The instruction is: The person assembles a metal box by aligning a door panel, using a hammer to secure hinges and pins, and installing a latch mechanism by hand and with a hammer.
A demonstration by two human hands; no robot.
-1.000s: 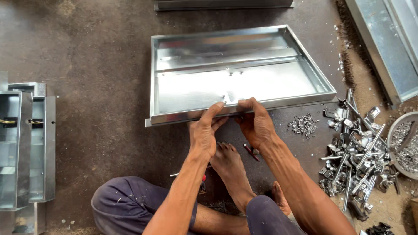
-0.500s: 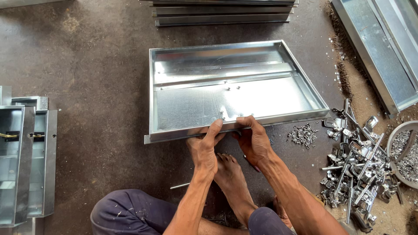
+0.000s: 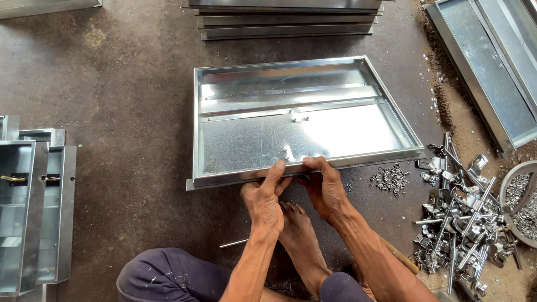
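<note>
Grey metal boxes (image 3: 33, 212) stand at the floor's left edge. Mid-floor, the left hand (image 3: 264, 201) and right hand (image 3: 324, 189) each close their grip on the shallow metal tray (image 3: 251, 148)'s near rim. Loose metal brackets (image 3: 464, 223) lie heaped right.

a tray (image 3: 313, 140) lies on the floor (image 3: 112, 84) in the middle, with both hands, the left hand (image 3: 264, 201) and the right hand (image 3: 324, 187), on its near rim. behind it sits a stack of panels (image 3: 288, 19). to the left stand boxes (image 3: 33, 212). to the right lie a small heap of rivets (image 3: 390, 178), then a pile of brackets (image 3: 461, 223) and a bowl (image 3: 520, 204). a foot (image 3: 299, 240) rests just before the hands.
</note>
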